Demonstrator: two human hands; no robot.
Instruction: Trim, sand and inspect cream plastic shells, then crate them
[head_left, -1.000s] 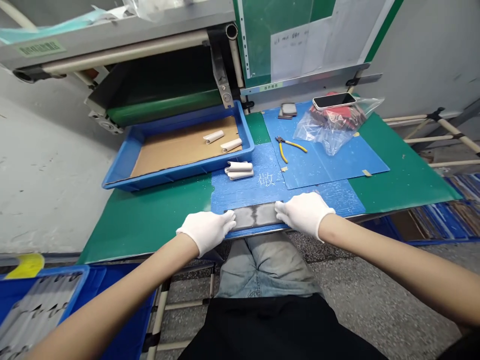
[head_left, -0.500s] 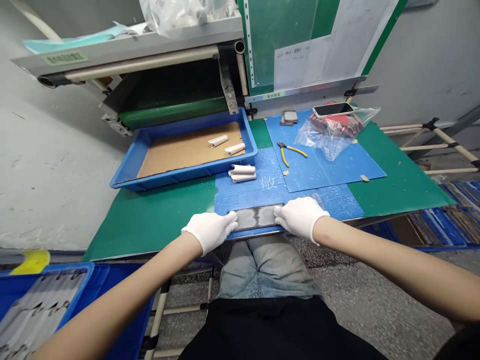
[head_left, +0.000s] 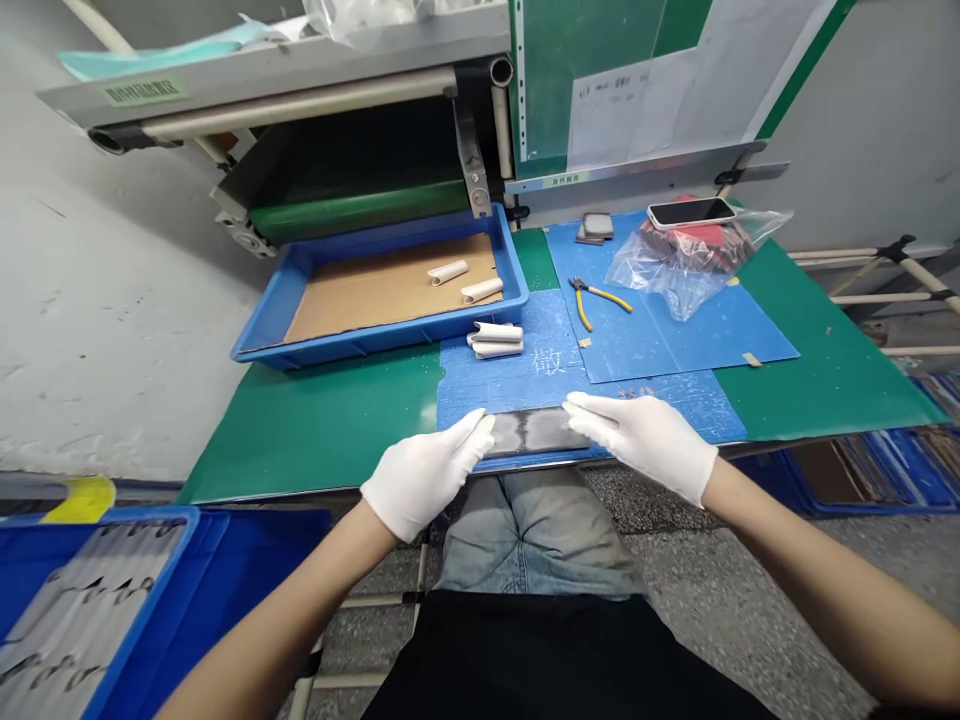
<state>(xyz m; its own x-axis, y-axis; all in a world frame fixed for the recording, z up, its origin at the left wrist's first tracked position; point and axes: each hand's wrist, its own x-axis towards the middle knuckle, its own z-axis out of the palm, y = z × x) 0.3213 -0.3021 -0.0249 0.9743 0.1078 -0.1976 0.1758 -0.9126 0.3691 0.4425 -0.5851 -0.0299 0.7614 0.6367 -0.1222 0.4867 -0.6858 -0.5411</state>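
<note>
At the front edge of the bench lies a flat grey rectangular slab, dark along its far edge and with a dark band across its middle; its exact kind I cannot tell. My left hand, in a white glove, is at the slab's left end with its fingers stretched out. Over the right end, my gloved right hand has its fingers extended, and they hide that corner. Beyond the slab, several white half-tube pieces are stacked on a scuffed blue sheet.
A blue tray lined with cardboard holds two more white pieces. Yellow-handled pliers, small grey-faced blocks and a phone on a plastic bag lie at the right. A blue bin of grey pieces stands lower left.
Both hands have loosened from the slab's ends, their fingers straightening. My right hand has moved outward and turned. The slab stays at the bench's front edge; the view has shifted slightly.
</note>
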